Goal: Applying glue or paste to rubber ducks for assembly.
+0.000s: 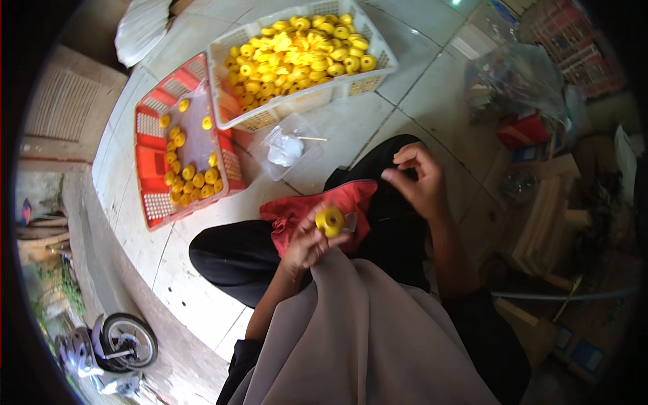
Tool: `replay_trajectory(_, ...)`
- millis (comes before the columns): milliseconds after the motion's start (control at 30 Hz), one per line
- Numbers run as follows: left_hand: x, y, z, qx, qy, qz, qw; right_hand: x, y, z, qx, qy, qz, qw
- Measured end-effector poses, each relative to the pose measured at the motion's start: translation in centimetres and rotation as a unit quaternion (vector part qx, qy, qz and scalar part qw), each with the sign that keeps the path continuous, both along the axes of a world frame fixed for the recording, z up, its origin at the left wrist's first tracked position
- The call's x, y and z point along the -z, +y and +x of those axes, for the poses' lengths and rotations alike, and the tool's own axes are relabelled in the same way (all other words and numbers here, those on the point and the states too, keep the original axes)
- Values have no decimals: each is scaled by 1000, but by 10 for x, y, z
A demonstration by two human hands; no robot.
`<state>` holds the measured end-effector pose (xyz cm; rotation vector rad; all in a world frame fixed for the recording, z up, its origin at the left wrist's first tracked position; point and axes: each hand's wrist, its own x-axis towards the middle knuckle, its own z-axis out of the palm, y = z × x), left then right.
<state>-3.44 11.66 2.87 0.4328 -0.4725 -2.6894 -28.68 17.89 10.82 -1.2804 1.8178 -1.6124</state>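
My left hand (307, 243) holds a round yellow plastic wheel (330, 221) over a red cloth (317, 210) that lies on my lap. My right hand (417, 177) is raised to the right of it, fingers pinched together; whether something small is between them I cannot tell. A white crate (375, 75) full of yellow wheels stands on the tiled floor ahead. Left of it a red crate (150, 162) holds several more yellow wheels.
A clear plastic bag (287, 147) with white contents and a thin stick lies between the crates and my knees. Clutter, bags and wooden pieces (540, 202) fill the right side. A small wheeled toy (108, 347) stands at lower left.
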Motion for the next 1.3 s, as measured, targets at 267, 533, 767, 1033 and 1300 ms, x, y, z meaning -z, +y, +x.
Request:
replay_trajectory(267, 30, 36, 0, 89, -45, -1, 995, 45, 15, -65, 87, 123, 114, 982)
replay_trajectory(533, 7, 8, 7, -6, -61, -16, 998, 64, -7, -70, -24, 140, 263, 954)
replay_trajectory(767, 11, 8, 7, -32, -68, -9, 997, 65, 4, -76, -28, 111, 239, 964)
replay_trajectory(1033, 2, 6, -3, -24, -65, -19, 997, 66, 27, -79, -53, 179, 214, 959)
replay_trajectory(1300, -1, 3, -5, -37, -58, -19, 997, 44, 46, -76, -3, 54, 318, 946)
